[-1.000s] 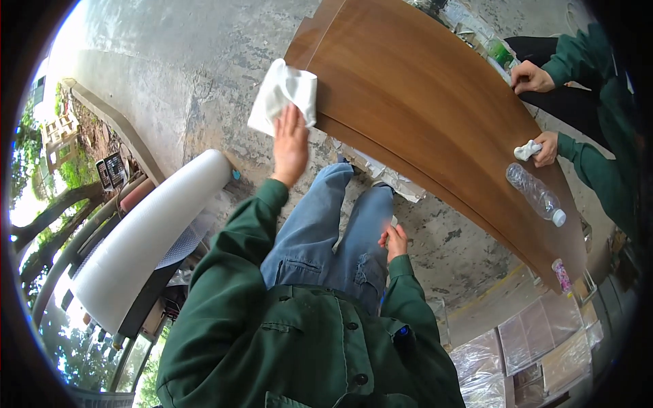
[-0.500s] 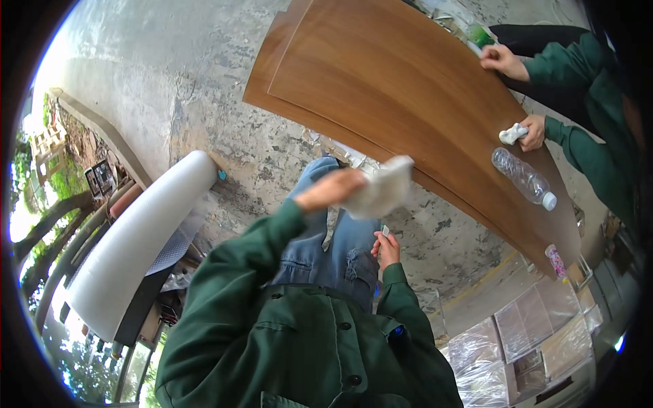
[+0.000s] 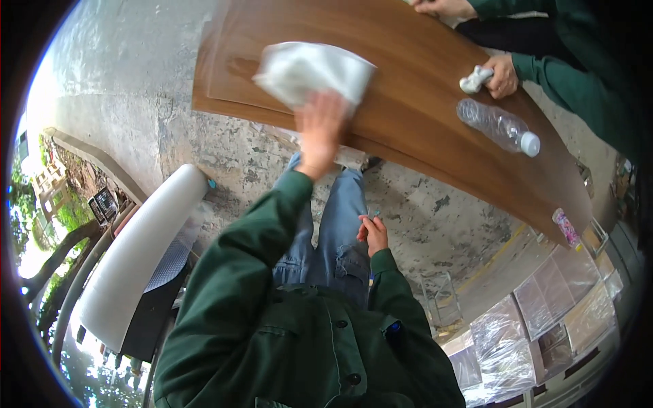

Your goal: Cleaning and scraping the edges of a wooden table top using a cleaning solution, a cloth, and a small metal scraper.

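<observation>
My left hand [image 3: 321, 129], blurred by motion, has a white cloth [image 3: 316, 71] under its fingers. The cloth lies spread over the near left part of a brown wood-grain panel [image 3: 401, 102], close to a damp-looking darker patch. Lower down, in front of my jeans, my right hand [image 3: 373, 234] is closed in a pinch. A small pale piece shows at its fingertips, too small to name.
Across the panel, a co-worker's hand [image 3: 502, 76] grips a crumpled white cloth [image 3: 475, 79]. A clear plastic bottle [image 3: 496, 127] lies near it, and a pink patterned bottle [image 3: 566, 228] at the right end. A white foam roll [image 3: 143, 258] stands left; wrapped boxes [image 3: 503, 340] sit lower right.
My left hand has swung the cloth forward and left, from above my legs onto the panel. The view has shifted, and the co-worker's far hand now sits near the top edge.
</observation>
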The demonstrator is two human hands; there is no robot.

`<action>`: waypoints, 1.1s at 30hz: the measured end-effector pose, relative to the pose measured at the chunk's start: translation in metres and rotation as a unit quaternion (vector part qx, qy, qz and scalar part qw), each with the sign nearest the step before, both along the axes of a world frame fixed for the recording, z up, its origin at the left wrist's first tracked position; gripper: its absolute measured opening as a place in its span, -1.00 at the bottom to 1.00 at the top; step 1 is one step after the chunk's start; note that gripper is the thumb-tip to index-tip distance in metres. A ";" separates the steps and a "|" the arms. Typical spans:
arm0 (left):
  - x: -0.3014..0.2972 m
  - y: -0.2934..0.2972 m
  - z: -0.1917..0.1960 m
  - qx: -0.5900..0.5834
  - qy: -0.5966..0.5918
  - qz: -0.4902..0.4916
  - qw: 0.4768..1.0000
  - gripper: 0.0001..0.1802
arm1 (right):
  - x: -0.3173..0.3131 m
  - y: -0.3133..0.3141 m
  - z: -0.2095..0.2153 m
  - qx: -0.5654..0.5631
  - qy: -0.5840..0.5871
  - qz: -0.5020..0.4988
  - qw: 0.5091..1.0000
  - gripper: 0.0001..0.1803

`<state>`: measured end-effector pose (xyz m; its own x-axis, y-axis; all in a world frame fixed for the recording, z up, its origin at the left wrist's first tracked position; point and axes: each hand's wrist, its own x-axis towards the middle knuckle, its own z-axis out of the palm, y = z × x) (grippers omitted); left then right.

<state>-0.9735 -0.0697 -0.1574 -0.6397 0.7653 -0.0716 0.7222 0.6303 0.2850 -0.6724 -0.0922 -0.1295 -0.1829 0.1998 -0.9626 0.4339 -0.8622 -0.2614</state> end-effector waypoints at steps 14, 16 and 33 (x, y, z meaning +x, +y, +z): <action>0.078 0.052 0.021 0.009 -0.091 -0.358 0.929 -0.35 | 0.135 0.014 -0.017 0.014 -0.097 -0.026 0.995 -0.80; 0.033 0.011 0.023 -0.062 -0.086 -0.298 0.949 -0.34 | 0.135 0.017 -0.017 0.026 -0.062 -0.032 0.997 -0.80; 0.134 0.012 0.000 0.092 -0.101 -0.007 0.991 -0.36 | 0.146 0.035 -0.018 0.006 -0.058 -0.028 0.998 -0.78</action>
<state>-0.8395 -0.0581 -0.1569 -0.6151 0.7864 -0.0562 0.6474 0.5445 0.5333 -0.5262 -0.0575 -0.1480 -0.0594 0.2174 -0.9743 0.4123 -0.8835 -0.2223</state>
